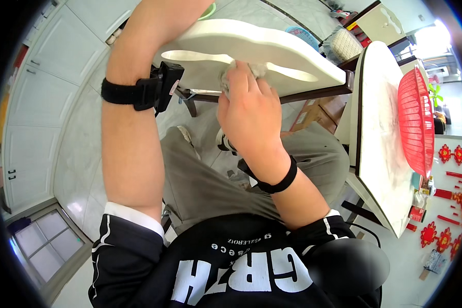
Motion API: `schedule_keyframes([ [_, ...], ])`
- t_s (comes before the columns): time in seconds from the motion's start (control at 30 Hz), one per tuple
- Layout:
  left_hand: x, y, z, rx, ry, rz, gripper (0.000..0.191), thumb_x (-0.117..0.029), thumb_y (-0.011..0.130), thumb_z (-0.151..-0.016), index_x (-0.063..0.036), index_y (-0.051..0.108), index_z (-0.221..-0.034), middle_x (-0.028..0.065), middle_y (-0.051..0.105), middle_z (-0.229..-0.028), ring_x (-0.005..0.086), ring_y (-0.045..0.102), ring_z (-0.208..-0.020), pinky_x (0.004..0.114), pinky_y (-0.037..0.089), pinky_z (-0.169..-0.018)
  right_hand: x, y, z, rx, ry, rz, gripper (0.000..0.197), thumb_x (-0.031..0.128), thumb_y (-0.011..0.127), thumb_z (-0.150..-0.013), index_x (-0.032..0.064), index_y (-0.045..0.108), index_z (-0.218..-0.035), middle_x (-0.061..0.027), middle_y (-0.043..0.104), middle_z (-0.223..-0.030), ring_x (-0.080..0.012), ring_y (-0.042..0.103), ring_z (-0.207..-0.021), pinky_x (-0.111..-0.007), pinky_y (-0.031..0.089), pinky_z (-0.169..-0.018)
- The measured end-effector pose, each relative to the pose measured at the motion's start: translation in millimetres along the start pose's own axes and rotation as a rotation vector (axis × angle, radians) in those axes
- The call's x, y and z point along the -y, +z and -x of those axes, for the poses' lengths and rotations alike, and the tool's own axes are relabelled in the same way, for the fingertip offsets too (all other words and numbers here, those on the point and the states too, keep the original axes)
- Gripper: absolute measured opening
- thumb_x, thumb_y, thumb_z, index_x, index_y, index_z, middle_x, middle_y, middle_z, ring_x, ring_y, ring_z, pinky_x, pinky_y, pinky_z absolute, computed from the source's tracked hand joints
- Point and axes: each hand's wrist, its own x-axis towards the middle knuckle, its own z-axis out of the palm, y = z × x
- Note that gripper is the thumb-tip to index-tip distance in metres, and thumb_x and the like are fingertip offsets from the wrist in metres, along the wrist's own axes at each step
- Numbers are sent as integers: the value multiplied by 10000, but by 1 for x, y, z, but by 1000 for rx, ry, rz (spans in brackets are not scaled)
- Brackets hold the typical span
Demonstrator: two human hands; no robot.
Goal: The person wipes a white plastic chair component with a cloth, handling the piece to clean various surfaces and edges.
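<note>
A white chair back (231,34) with a wavy top and two curved slots stands before me, edged below by a dark wooden rail (312,93). My right hand (250,104) presses a crumpled grey cloth (224,79) against its face, just under the slots. Part of the cloth is covered by my fingers. At the chair back's left end, my left hand (177,15) bends over the upper edge. Its fingers are cut off by the picture's top, so their grip is hidden. Black straps circle both wrists; the left strap carries a black device (169,82).
To the right stands a white table (381,154) with a dark edge, bearing a red plastic basket (415,123). Cardboard boxes (319,113) lie on the floor beyond my knee. A blue basket (302,36) is behind the chair back. White cabinets (57,50) line the left.
</note>
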Motion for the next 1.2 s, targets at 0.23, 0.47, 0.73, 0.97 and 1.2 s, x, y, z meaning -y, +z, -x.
schedule_keyframes([
  [0.23, -33, -9, 29, -56, 98, 36, 499, -402, 606, -901, 80, 736, -888, 316, 696, -817, 410, 699, -757, 445, 540, -758, -40, -29, 37, -17, -99, -193, 435, 72, 799, -744, 36, 605, -1131, -189, 645, -1413, -368, 690, -1065, -461, 571, -914],
  [0.47, -34, -12, 30, -85, 28, 18, 513, -418, 622, -897, 82, 736, -897, 311, 707, -830, 404, 705, -777, 438, 543, -776, -64, -30, 38, -397, 32, -176, 638, 56, 838, -802, -74, 574, -1369, -287, 620, -1399, -430, 639, -1259, -460, 524, -1052],
  [0.73, -30, -4, 22, -113, 39, 11, 499, -400, 633, -875, 90, 732, -877, 324, 688, -801, 410, 702, -757, 443, 545, -759, -53, -25, 2, -196, 186, -143, 453, 146, 777, -843, -30, 663, -1244, -241, 710, -1190, -437, 680, -1081, -461, 557, -926],
  [0.97, 14, 4, -4, -1, 39, 58, 509, -425, 572, -953, 62, 692, -863, 103, 644, -708, 190, 559, -672, 359, 476, -688, -63, -47, 5, -97, 115, -141, 386, 70, 726, -827, 40, 710, -1211, -152, 741, -1175, -379, 693, -998, -440, 559, -894],
  [1.2, -11, 11, 2, 63, 110, 46, 517, -409, 580, -994, 86, 705, -908, 129, 665, -725, 165, 584, -710, 365, 495, -718, -80, -61, 61, -70, 6, -218, 421, 68, 779, -692, 80, 740, -1110, -88, 765, -1103, -313, 697, -918, -415, 582, -824],
])
